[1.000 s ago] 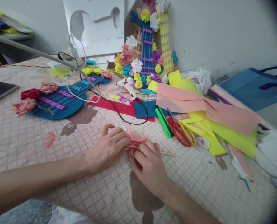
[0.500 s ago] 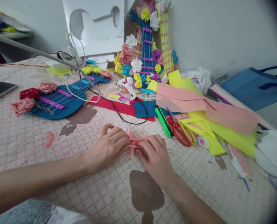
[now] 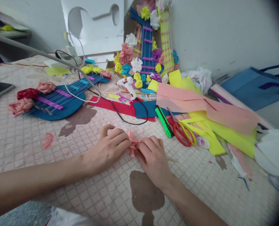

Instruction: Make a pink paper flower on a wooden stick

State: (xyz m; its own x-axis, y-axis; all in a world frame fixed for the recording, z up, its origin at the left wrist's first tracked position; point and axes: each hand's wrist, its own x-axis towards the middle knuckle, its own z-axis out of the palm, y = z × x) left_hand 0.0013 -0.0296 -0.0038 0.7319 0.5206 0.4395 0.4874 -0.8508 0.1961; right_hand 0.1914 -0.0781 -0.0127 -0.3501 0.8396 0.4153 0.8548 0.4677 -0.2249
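Between my two hands is a small pink crepe-paper piece (image 3: 133, 144), gathered in the middle, with one tip pointing up and another down. My left hand (image 3: 110, 147) pinches its left side, fingers closed. From the other side my right hand (image 3: 151, 153) grips its right edge between thumb and fingers. A thin pale stick (image 3: 171, 159) shows just right of my right hand. Both forearms rest low over the quilted tablecloth (image 3: 102, 188). The fingertips hide part of the paper.
Beyond my hands lie a green cutter (image 3: 164, 121), red-and-yellow scissors (image 3: 182, 133) and a tape roll (image 3: 202, 142). A glue gun (image 3: 127, 86) trails a black cord. A blue paper guitar (image 3: 57, 105) with paper roses sits left; pink crepe paper (image 3: 200, 103) lies right.
My right hand has shifted slightly inward on the pink paper, its fingers bunched closer together. The whole view has drifted a little. My left hand keeps its pinch.
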